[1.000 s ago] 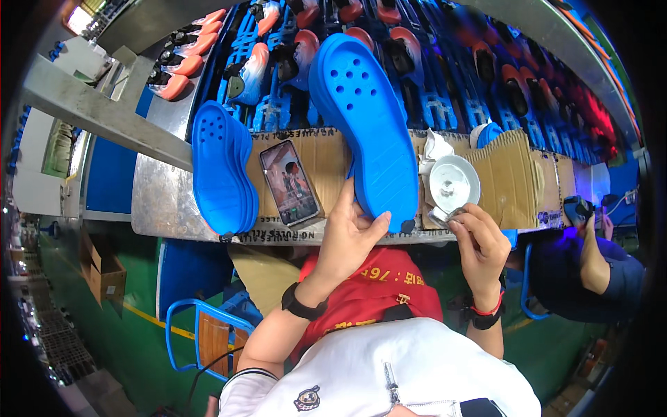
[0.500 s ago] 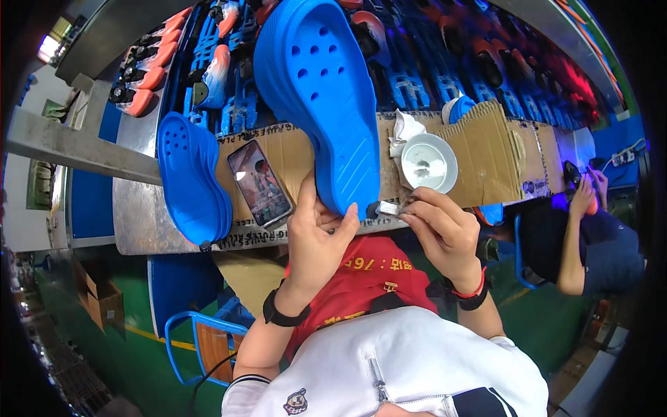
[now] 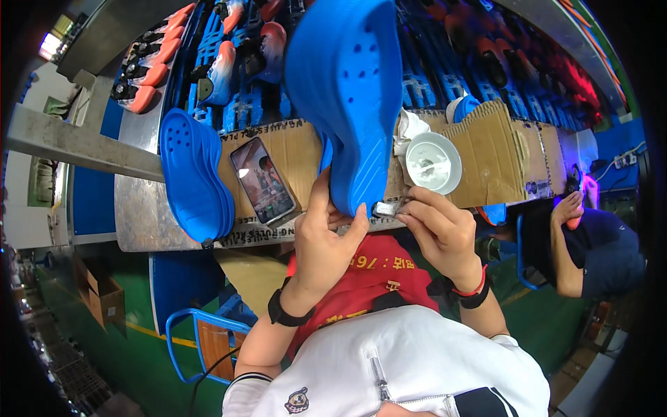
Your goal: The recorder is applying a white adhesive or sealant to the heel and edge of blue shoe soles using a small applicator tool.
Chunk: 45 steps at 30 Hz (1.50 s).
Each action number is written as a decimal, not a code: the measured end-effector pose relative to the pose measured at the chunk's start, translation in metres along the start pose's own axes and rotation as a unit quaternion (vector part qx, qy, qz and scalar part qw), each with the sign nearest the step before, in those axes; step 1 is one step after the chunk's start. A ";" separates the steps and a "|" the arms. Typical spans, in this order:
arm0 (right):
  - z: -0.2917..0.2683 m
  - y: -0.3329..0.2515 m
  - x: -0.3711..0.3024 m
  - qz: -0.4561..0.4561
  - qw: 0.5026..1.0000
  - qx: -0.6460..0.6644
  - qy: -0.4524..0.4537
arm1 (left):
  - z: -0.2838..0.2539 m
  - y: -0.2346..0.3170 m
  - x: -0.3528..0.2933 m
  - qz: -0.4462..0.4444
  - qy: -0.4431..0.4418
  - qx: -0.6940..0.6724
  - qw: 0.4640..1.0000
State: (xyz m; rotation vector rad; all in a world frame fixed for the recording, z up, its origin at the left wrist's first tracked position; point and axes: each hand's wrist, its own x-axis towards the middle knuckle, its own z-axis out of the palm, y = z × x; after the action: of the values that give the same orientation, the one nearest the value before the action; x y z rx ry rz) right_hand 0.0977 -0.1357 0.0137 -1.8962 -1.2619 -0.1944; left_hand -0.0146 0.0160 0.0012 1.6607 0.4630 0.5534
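Nearest the viewer, a white zipped shirt (image 3: 340, 354) and, beyond it, a red apron (image 3: 375, 267) with yellow lettering are worn by the person. A dark band (image 3: 286, 306) is seen on the left wrist, and a red cord and black band on the right. By the left hand (image 3: 328, 240), the near end of a blue shoe sole (image 3: 361, 111) is pinched between thumb and fingers; the sole is thus held raised above the worktable (image 3: 146, 226), its holed end pointed away. By the right hand (image 3: 442, 224), a small pale piece (image 3: 384, 208) is pinched between bent fingertips and thumb, close to the dark tip of the sole; whether the two are touched together cannot be told. On the worktable, a phone (image 3: 264, 182) with a lit screen is placed left of the held sole, and farther left a stack of blue soles (image 3: 191, 174) is laid. To the right, a white bowl (image 3: 452, 169) is set beside a crumpled white cloth (image 3: 411, 132) and a sheet of corrugated cardboard (image 3: 490, 156). At the far right, a dark item is handled by a co-worker (image 3: 597, 254). Behind the worktable, orange-and-white shoes (image 3: 221, 73) are arranged among blue racks (image 3: 241, 104).
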 end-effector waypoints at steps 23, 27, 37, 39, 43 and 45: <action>-0.015 0.007 -0.001 0.065 0.994 -0.030 0.078 | -0.009 0.015 0.007 0.034 -0.020 0.018 0.999; -0.029 0.015 -0.006 0.059 0.991 -0.061 0.106 | -0.024 0.044 0.019 0.009 -0.009 -0.049 0.999; -0.031 0.020 -0.012 0.086 0.985 -0.045 0.141 | -0.073 0.165 0.102 0.060 -0.113 -0.184 0.975; -0.031 0.021 -0.015 0.094 0.984 -0.044 0.147 | -0.066 0.179 0.136 0.097 -0.094 -0.200 0.971; -0.030 0.022 -0.017 0.095 0.984 -0.037 0.149 | -0.067 0.215 0.228 0.130 -0.091 -0.274 0.949; -0.030 0.018 -0.014 0.078 0.988 -0.022 0.131 | -0.111 0.213 0.316 0.252 -0.071 -0.006 0.965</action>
State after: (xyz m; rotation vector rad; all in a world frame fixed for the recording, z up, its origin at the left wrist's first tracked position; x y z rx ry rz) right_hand 0.1143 -0.1691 0.0158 -1.9253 -0.9359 -0.3779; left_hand 0.1719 0.2560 0.2563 1.7976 -0.0771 0.7985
